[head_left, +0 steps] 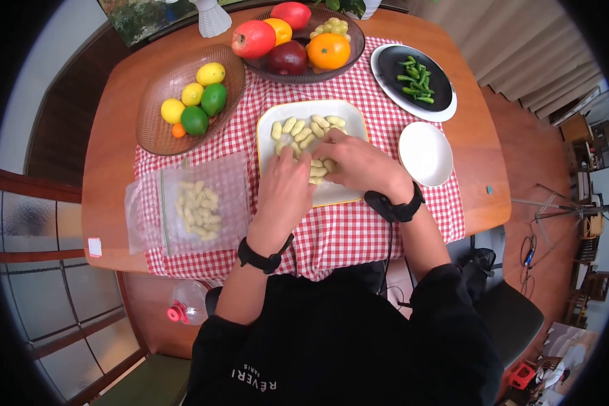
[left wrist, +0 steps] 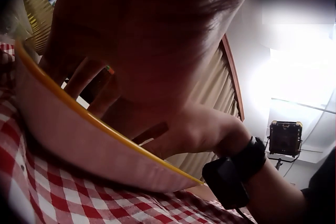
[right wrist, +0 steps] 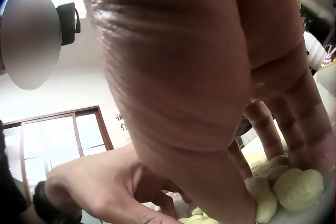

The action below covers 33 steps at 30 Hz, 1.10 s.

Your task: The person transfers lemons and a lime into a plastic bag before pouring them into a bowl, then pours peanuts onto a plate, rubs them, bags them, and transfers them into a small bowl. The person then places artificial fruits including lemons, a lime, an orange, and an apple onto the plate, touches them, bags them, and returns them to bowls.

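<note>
At the centre of the head view, the tray's point(head_left: 330, 195) raised sides hem in the peanuts point(head_left: 302, 134), within reach of the right hand point(head_left: 364, 162), its fingers released and angled down against some; whether the left hand point(head_left: 285, 193) grasps any, I cannot tell

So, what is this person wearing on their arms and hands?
Both the left hand and right hand are gloveless. Each wrist carries a black strap with a dark device; a thin dark cable runs from the right one. The short sleeves are black.
</note>
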{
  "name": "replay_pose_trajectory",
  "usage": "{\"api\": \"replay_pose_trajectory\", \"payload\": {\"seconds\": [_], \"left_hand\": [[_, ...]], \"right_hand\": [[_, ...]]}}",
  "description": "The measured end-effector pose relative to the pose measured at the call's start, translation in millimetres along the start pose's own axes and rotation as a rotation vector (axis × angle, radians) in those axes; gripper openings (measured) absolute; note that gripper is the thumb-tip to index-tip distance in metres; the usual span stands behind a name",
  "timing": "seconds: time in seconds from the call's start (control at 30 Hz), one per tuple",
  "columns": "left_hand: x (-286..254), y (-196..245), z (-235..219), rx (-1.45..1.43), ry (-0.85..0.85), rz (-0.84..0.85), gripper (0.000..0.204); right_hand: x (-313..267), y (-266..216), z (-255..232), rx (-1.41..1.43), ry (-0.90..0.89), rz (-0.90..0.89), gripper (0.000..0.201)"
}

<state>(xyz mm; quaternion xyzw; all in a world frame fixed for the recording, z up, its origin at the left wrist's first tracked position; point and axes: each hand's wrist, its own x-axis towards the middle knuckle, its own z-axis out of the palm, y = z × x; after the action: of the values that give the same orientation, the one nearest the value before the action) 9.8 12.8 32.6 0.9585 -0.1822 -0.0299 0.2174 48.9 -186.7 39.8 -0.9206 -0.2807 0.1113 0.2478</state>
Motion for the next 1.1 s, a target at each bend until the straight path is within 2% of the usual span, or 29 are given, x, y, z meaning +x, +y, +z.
{"api": "replay_pose_trajectory", "payload": {"seconds": [0.07, 0.2, 0.27, 0.43, 0.5, 0.53, 0.6, 0.7, 0.77, 0.8, 0.87, 0.9, 0.93, 1.0, 1.03, 1.1], "left_hand": [[1.7, -0.8, 3.1, -0.011, 0.057, 0.048, 0.037], [5.1, -7.9, 5.4, -0.110, 0.065, 0.001, 0.036], [7.7, -4.7, -2.1, -0.270, 0.096, -0.046, 0.031], [9.1, 3.5, -5.1, -0.144, -0.008, 0.061, 0.054], [15.0, 11.3, -5.3, -0.147, -0.012, 0.022, 0.052], [16.4, 14.8, -5.0, -0.156, -0.004, -0.025, 0.049], [18.2, 12.9, 0.0, -0.164, 0.016, -0.007, 0.046], [22.2, 2.7, 6.1, -0.139, 0.072, 0.043, 0.039], [22.6, -2.4, 7.1, -0.112, 0.091, 0.079, 0.034], [22.8, -4.5, 6.9, -0.162, 0.097, 0.052, 0.032], [22.8, -4.2, 7.1, -0.213, 0.100, 0.031, 0.029], [22.0, -3.5, 6.2, -0.212, 0.121, 0.034, 0.028], [22.1, -3.2, 4.6, -0.209, 0.145, 0.039, 0.028], [21.4, -3.4, 3.5, -0.209, 0.146, 0.036, 0.029], [20.6, -3.5, 4.4, -0.213, 0.144, 0.027, 0.029], [20.9, -5.4, 6.1, -0.216, 0.164, 0.056, 0.030]], "right_hand": [[-0.9, 3.5, -0.8, 0.074, 0.049, -0.039, 0.035], [-9.0, 12.9, 3.4, 0.151, 0.141, -0.051, 0.031], [-9.3, 15.2, 3.4, 0.178, 0.170, -0.118, 0.029], [-5.9, 12.7, 12.5, 0.223, 0.201, -0.105, 0.027], [-7.6, 15.2, 12.1, 0.228, 0.192, -0.070, 0.027], [-7.3, 19.0, 10.3, 0.255, 0.227, -0.112, 0.027], [-7.9, 21.5, 4.6, 0.279, 0.265, -0.157, 0.028], [-6.6, 18.6, -7.3, 0.360, 0.353, -0.144, 0.031], [-6.0, 17.3, -7.8, 0.455, 0.417, -0.010, 0.030], [-4.6, 18.0, -4.0, 0.458, 0.417, -0.001, 0.030], [2.5, 21.6, 3.9, 0.751, 0.573, 0.051, 0.026], [4.9, 24.5, 4.0, 0.830, 0.590, 0.010, 0.023], [4.4, 21.9, 0.6, 0.828, 0.596, 0.008, 0.023], [2.6, 14.8, -6.2, 1.393, 0.516, 0.189, 0.023], [3.5, 16.1, -5.6, 1.394, 0.518, 0.190, 0.023], [4.1, 21.3, -1.6, 1.685, 0.472, 0.216, 0.026]]}}
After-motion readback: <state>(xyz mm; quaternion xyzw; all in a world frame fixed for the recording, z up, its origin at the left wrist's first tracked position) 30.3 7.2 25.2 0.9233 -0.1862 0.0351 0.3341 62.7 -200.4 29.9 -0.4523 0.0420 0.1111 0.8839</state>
